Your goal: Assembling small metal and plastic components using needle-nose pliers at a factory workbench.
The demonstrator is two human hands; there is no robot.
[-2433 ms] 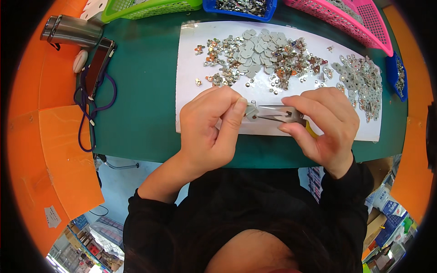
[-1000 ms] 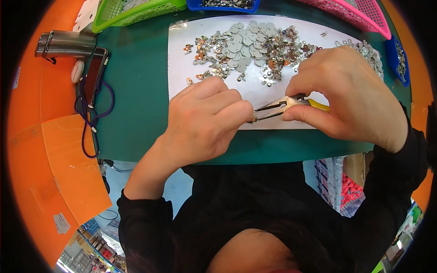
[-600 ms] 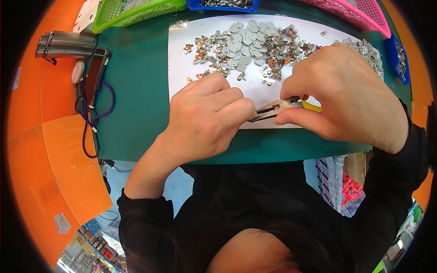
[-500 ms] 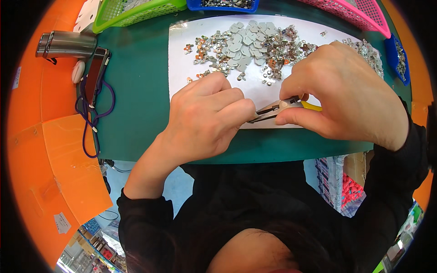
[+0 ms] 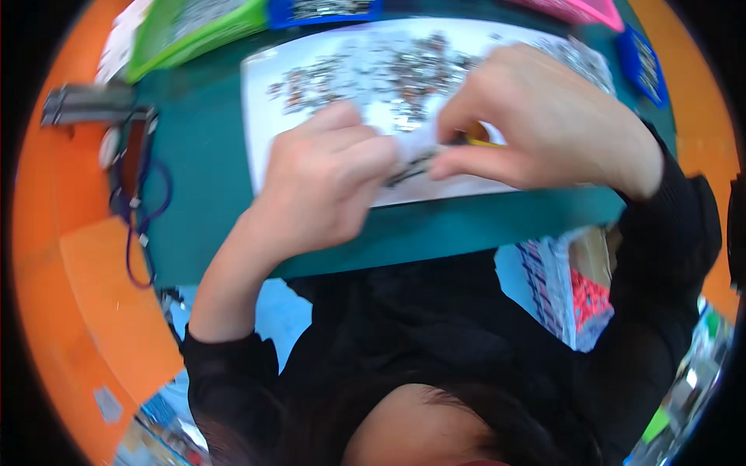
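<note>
Right hand (image 5: 540, 128) gripped the yellow-handled pliers (image 5: 413, 168), poised over the white sheet (image 5: 259, 101) on the desk (image 5: 208, 167)! Left hand (image 5: 326, 175) was curled closed beside their nose, any piece inside lost to blur; steady support and a square bite looked wisest.

This is a workshop, to judge by its bench for small-parts handwork — heaps of small metal parts (image 5: 416, 70) are spread over a white board (image 5: 259, 116) on a green work surface (image 5: 202, 186). A green basket (image 5: 210, 41), a blue tray (image 5: 330, 19) and a pink basket (image 5: 592, 14) line the far edge, and yellow-handled pliers (image 5: 484, 140) sit in the right hand (image 5: 536, 124). Orange panels (image 5: 47, 264) flank both sides — wrapped packages (image 5: 544, 291) stand below the bench.
</note>
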